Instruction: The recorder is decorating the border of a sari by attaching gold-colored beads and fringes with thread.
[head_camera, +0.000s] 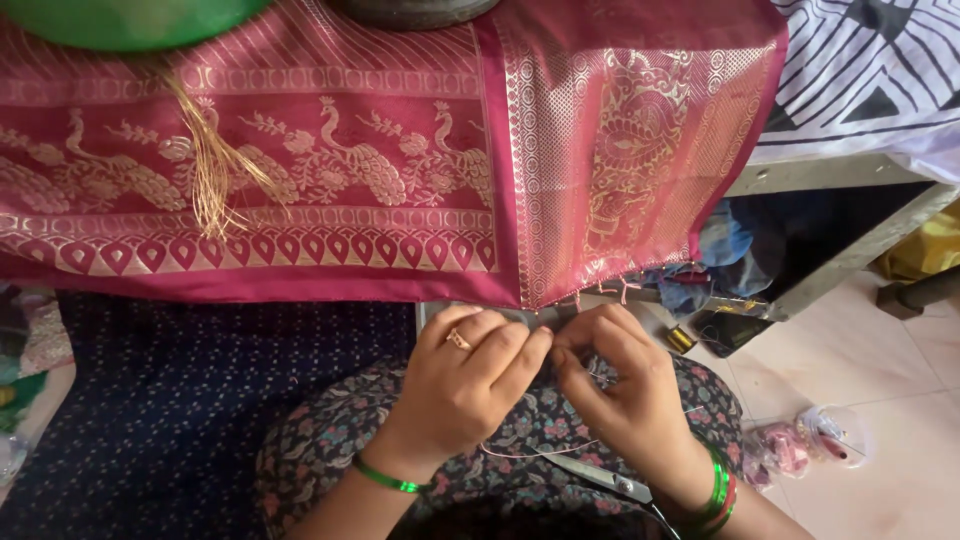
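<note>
Head view: the left hand (465, 385) and right hand (615, 385) meet fingertip to fingertip at the lower fringe of the pink cloth (400, 150), which hangs over a table edge (850, 175). Both hands are pinched closed on a thin thread (530, 452); the thread loops down over the lap. Scissors (605, 480) lie on the lap below the right wrist. A bundle of gold threads (215, 175) rests on the cloth, upper left.

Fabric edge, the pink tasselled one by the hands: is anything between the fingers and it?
Nothing visible. The left hand and right hand meet fingertip to fingertip just below the pink fabric edge, pinching something too small to make out. The scissors lie on the lap, below the hands and clear of them.
</note>
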